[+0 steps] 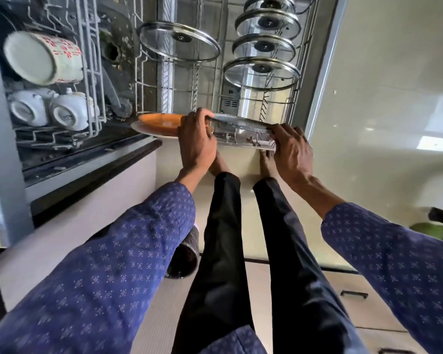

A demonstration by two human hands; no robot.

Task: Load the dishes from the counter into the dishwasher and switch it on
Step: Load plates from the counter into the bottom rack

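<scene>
The dishwasher's lower rack is pulled out below me, with several glass lids standing in it: a big lid and a row of lids to its right. My left hand grips the right rim of an orange plate at the rack's front edge. My right hand curls its fingers on the right end of the rack's grey front handle. A flat grey edge runs between both hands. On the left, the upper rack holds a patterned mug and two white cups.
The open dishwasher's frame stands at the left. My legs and bare feet are on the pale tiled floor right in front of the rack. A dark cylinder lies by my left leg. A drawer handle shows at lower right.
</scene>
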